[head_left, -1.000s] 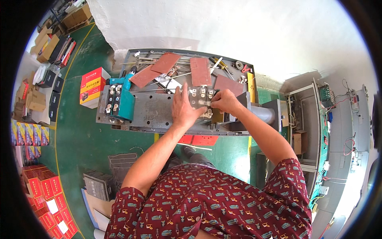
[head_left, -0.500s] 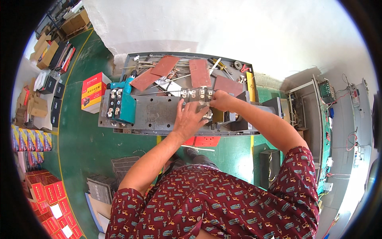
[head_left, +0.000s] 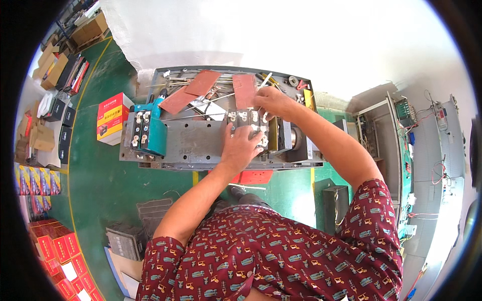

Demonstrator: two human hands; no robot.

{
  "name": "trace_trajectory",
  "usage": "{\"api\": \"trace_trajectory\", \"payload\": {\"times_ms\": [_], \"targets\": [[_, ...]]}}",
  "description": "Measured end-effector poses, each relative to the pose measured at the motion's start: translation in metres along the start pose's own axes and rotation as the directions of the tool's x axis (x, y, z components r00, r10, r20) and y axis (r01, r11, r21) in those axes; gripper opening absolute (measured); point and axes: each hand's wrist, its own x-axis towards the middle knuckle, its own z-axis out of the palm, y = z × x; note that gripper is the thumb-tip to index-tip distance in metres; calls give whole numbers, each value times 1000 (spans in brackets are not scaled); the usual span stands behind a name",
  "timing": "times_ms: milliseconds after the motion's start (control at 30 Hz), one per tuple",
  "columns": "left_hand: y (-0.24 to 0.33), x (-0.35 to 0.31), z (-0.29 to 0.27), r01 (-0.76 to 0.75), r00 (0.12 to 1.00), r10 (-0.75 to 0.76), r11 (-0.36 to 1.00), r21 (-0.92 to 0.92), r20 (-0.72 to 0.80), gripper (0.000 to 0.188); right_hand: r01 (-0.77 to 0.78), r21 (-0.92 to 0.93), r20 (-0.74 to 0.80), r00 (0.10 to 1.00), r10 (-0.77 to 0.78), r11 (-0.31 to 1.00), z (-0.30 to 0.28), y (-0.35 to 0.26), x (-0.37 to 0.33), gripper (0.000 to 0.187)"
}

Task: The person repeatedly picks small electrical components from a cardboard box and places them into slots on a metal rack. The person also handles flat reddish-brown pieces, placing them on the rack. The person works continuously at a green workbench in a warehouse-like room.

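Observation:
My left hand [head_left: 238,146] lies with its fingers spread over a grey metal block [head_left: 232,116] that carries rows of small pale metal fittings. This block sits on the right half of a long grey steel plate [head_left: 188,140]. At the block's far right corner, my right hand [head_left: 272,102] is raised slightly with its fingertips pinched together and pointing down. What those fingertips hold, if anything, is too small to make out. Toward the plate's left end stands a teal block [head_left: 158,136] with similar fittings on its black face.
Behind the plate, a grey tray-like bench [head_left: 228,71] holds reddish-brown sheets [head_left: 203,83], thin rods and hand tools. A teal power drill [head_left: 156,104] lies behind the teal block. A red and yellow box [head_left: 113,118] stands left. Right of my hands rises a dark bracket [head_left: 284,135].
My right hand has lifted off the block's right side and moved farther back. My left hand stays on the block, its fingers slightly shifted. The whole view has swung a little.

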Motion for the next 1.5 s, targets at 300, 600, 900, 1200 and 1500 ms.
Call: {"api": "trace_trajectory", "payload": {"times_ms": [300, 600, 900, 1200, 1500], "targets": [[1, -2, -3, -8, 1000, 8, 1000, -10, -16, 54, 95, -756, -22, 985, -170, 648, 18, 69, -15, 36], [-1, 0, -1, -44, 998, 45, 998, 34, -47, 55, -236, -413, 193, 921, 338, 880, 9, 38, 17, 23], [-10, -1, -2, 32, 991, -57, 980, -198, -124, 53, 133, -370, -153, 967, -202, 919, -7, 77, 24, 27], [-41, 16, 5, 347, 858, -505, 704, -620, -94, 117, 323, -369, -426, 775, -467, 872, 73, 116, 4, 66], [-60, 16, 6, 489, 813, -541, 437, -755, 213, 119, 356, -376, -280, 837, -471, 856, 67, 115, 17, 52]]}}
